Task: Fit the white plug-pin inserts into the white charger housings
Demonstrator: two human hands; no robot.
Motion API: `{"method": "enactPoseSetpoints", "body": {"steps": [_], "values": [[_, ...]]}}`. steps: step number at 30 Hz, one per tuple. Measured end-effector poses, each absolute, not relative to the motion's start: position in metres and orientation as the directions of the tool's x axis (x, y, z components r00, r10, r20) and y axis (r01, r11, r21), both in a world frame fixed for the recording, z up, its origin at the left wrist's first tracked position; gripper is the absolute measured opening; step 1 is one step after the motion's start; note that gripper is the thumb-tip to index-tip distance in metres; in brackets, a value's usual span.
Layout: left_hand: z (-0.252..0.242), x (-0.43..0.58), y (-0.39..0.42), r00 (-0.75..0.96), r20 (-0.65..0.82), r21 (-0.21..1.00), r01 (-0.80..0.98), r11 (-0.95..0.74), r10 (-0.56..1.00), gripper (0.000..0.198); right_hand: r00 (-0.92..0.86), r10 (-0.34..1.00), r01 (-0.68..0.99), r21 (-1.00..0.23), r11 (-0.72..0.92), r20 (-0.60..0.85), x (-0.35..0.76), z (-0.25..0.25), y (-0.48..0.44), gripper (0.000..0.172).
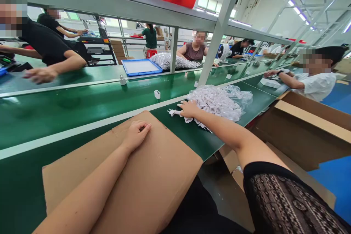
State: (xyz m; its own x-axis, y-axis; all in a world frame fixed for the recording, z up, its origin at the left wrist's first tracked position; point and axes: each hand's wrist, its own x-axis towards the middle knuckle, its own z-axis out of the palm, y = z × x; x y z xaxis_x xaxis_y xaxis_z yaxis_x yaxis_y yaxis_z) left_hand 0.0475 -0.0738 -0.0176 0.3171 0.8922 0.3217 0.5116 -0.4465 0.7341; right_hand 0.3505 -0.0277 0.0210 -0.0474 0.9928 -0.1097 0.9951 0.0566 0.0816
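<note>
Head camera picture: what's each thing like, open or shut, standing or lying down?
left hand, fingers curled shut, resting on the cardboard sheet
right hand, open, fingers spread on the white parts
cardboard sheet, lying flat
plastic bag, open, white parts spilling out
cardboard box, open, flaps up
white charger, standing upright on the green belt

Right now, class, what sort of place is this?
Probably a factory assembly line: a green belt holds white plugs, workers sit along it, and the right hand touches a pile of parts.
</note>
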Motion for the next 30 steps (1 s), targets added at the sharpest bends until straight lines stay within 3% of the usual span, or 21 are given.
{"method": "enactPoseSetpoints", "body": {"steps": [5, 10, 21, 25, 30], "values": [[-0.023, 0.047, -0.071, 0.355, 0.328, 0.736, 0.485, -0.472, 0.875, 0.040, -0.191, 0.977, 0.980, 0.041, 0.195, -0.098, 0.359, 0.019, -0.049, 0.052], [-0.029, 0.046, -0.068, 0.374, 0.335, 0.728, 0.480, -0.490, 0.865, 0.040, -0.235, 0.970, 0.972, -0.032, 0.234, -0.056, 0.354, 0.020, -0.053, 0.040], [-0.031, 0.045, -0.068, 0.379, 0.337, 0.727, 0.477, -0.494, 0.862, 0.040, -0.162, 0.987, 0.971, -0.182, 0.158, -0.003, 0.309, 0.004, -0.049, 0.069], [-0.031, 0.044, -0.068, 0.384, 0.342, 0.722, 0.477, -0.501, 0.858, 0.040, -0.242, 0.969, 0.908, -0.342, 0.242, 0.043, 0.291, -0.002, -0.061, 0.055], [-0.030, 0.044, -0.069, 0.384, 0.355, 0.716, 0.474, -0.512, 0.852, 0.040, -0.146, 0.985, 0.691, -0.704, 0.166, 0.089, 0.287, 0.004, -0.061, 0.036]]}}
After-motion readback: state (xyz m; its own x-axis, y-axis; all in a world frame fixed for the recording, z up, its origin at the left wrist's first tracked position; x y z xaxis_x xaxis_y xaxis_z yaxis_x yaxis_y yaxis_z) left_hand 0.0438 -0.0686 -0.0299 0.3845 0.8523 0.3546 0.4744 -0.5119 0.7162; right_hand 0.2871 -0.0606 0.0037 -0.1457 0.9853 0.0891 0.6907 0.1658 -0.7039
